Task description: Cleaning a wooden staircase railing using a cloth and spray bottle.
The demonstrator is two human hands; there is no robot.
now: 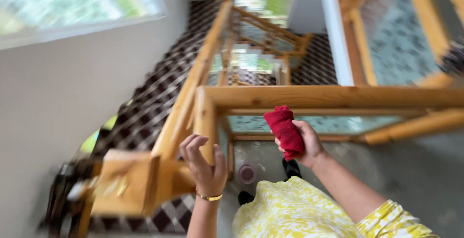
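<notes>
Nearest: yellow patterned sleeve [295, 214].
Left hand [205, 163]: fingers spread, empty, beside wooden post [205, 122].
Right hand [304, 144]: gripping red cloth [285, 129] below railing [333, 96].
Room: grey floor [415, 170] open rightward.

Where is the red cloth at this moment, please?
In the head view, the red cloth sits right of centre, gripped in the right hand, just below the wooden railing; the left hand is apart from it.
</notes>
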